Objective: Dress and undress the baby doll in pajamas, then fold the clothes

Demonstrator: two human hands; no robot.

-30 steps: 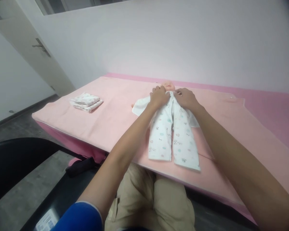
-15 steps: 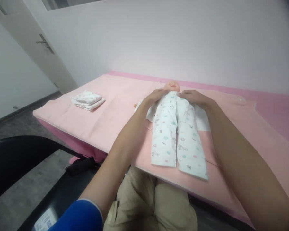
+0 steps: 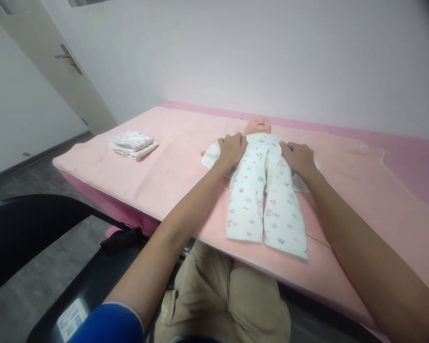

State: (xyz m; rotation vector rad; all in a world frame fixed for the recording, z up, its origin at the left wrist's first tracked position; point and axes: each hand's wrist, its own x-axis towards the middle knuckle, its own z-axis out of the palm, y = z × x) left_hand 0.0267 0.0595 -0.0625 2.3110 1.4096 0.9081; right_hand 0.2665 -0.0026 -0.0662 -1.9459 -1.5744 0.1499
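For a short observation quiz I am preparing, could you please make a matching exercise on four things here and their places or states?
1. baby doll
2. printed baby pants
3. folded printed cloths
4. blue sleeve

A. spread between left hand and right hand, leg openings nearest the wearer
B. on the left arm
C. largely covered, head showing
D. stacked on the pink cover

Pairs: 1-C; 2-A; 3-D; 4-B.

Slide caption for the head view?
Left hand and right hand flank patterned pants laid over a doll on pink cloth.
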